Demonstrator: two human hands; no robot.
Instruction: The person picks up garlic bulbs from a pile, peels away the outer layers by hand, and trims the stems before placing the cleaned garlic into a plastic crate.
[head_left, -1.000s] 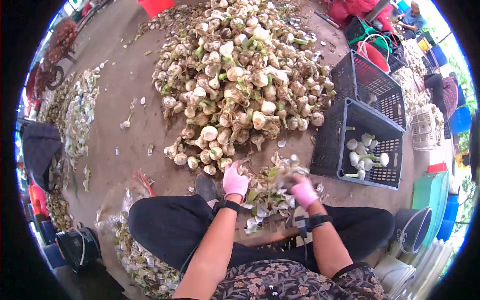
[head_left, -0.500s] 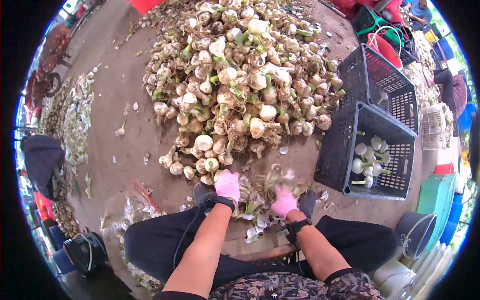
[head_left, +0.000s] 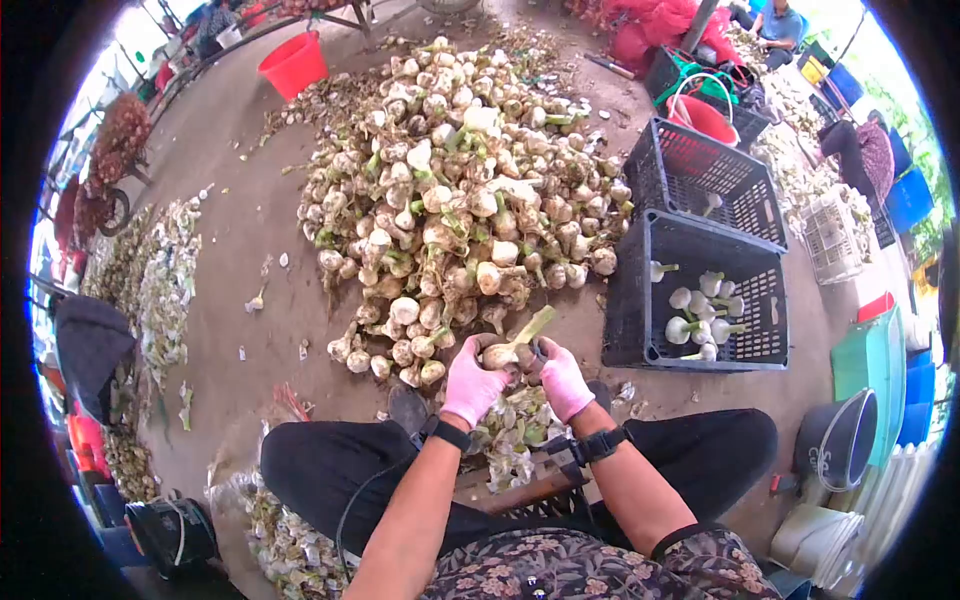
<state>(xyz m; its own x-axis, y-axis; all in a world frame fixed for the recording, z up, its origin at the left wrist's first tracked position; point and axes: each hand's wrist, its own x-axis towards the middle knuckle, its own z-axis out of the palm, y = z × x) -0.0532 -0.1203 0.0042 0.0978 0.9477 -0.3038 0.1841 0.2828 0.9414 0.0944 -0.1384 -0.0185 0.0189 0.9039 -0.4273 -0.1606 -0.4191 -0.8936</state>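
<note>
Between my two hands is a garlic bulb (head_left: 499, 357) with a thick pale-green stem pointing up and right. My left hand (head_left: 474, 384), in a pink glove with dark fingertips, is closed around the bulb's left side. My right hand (head_left: 563, 383), gloved alike, is closed at its right side near the stem base; its fingertips are partly hidden. Just beyond the hands rises a big pile of untrimmed garlic (head_left: 440, 190) with soil, roots and stems. Below the hands, loose garlic skins (head_left: 508, 452) lie over a wooden board (head_left: 530, 490) between my legs.
To the right stand a black crate (head_left: 625, 315) holding several cleaned bulbs and another black crate (head_left: 640, 170) behind it. A red bucket (head_left: 295, 65) is at the back left. Peelings lie left and right. Grey bucket (head_left: 835, 440) sits at lower right; other people work at far right.
My hands have come together and lifted, and both now hold a garlic bulb. Earlier the left was at the pile's edge and the right was blurred over the skins. The view has tilted up.
</note>
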